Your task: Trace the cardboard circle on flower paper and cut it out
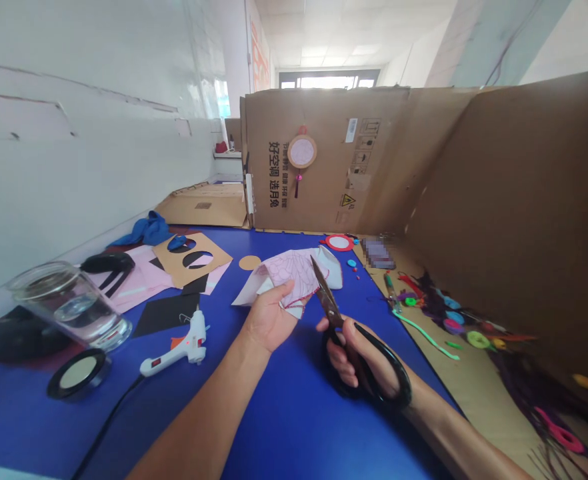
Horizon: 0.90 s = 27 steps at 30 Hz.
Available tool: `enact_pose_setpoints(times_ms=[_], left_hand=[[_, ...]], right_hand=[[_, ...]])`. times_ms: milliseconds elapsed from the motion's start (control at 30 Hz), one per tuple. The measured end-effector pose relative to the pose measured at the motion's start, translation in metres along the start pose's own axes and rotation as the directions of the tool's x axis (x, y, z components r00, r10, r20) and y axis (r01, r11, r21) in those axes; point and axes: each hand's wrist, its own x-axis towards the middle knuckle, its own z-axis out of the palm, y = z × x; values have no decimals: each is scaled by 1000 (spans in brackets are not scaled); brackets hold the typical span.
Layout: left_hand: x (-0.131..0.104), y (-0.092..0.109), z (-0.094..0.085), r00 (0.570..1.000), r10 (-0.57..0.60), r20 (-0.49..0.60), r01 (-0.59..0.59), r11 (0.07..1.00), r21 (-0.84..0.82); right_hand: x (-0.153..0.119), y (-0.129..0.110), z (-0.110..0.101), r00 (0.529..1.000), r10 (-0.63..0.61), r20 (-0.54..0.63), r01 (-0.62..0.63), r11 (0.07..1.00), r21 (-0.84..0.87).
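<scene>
My left hand [273,317] pinches a piece of pale pink cloth [294,270] between thumb and fingers. Purple-pink lines pattern the cloth, and a red stitched-looking line runs along part of its edge. Black-handled scissors [328,300] are in my right hand [357,357], fingers through the big loops. Their blades point up and away, right beside the cloth's right part; whether they touch it I cannot tell. Left of my hands, a white hot glue gun [187,350] lies on the blue table with a small red light showing. A round tan disc [249,263] rests just beyond the cloth.
A glass jar of water [69,307] and a black round lid [77,373] stand left. Cut-out tan card [214,250] and black sheets [161,315] lie behind the glue gun. Cardboard walls [384,167] enclose the back and right. Beads, cords and a pixelated phone-like object [378,253] lie right.
</scene>
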Motion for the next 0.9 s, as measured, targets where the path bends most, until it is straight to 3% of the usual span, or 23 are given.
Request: enact_pose_setpoints(times_ms=[333, 900], left_hand=[[1, -1, -4, 1000, -13, -16, 13, 1000, 21], [1, 0, -2, 1000, 2, -22, -2, 1000, -12]], right_hand=[[3, 1, -3, 1000, 12, 25, -13, 1000, 19], [3, -6, 5, 998, 43, -54, -45, 998, -40]])
